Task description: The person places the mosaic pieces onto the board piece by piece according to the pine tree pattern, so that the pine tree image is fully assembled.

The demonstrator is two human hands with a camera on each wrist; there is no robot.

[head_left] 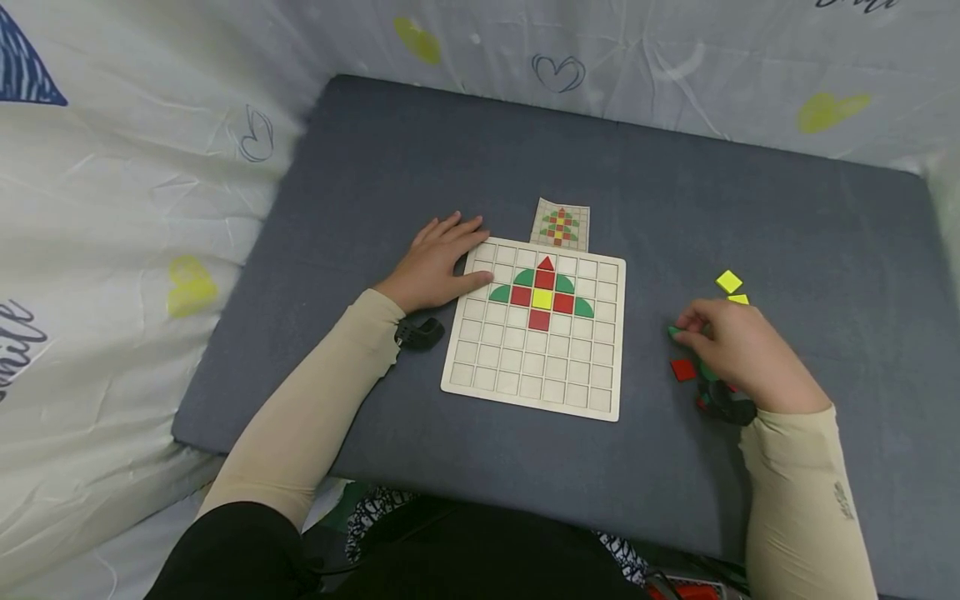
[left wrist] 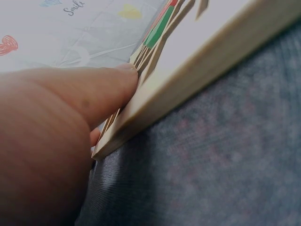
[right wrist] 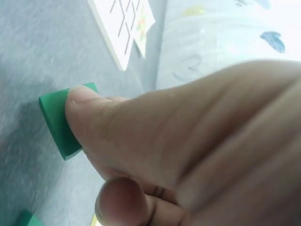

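Observation:
My left hand (head_left: 438,265) rests at the upper left corner of the wooden grid board (head_left: 534,387), its thumb lying on the board's edge. In the left wrist view the thumb of that hand (left wrist: 70,99) touches the rim (left wrist: 155,101). Red, green and yellow pieces form a pattern in the board's upper half, with a yellow square (head_left: 542,299) amid red ones. Right of the board, my right hand (head_left: 742,350) pinches a green piece (head_left: 673,332) between thumb and fingers. The right wrist view shows this green piece (right wrist: 57,117) with a curved side, under the thumb.
A pattern card (head_left: 560,225) lies at the board's far edge. Near my right hand are a yellow square (head_left: 728,282), another yellow piece (head_left: 738,299), a red square (head_left: 683,370) and more pieces partly under the hand. White sheeting borders the grey table (head_left: 450,150).

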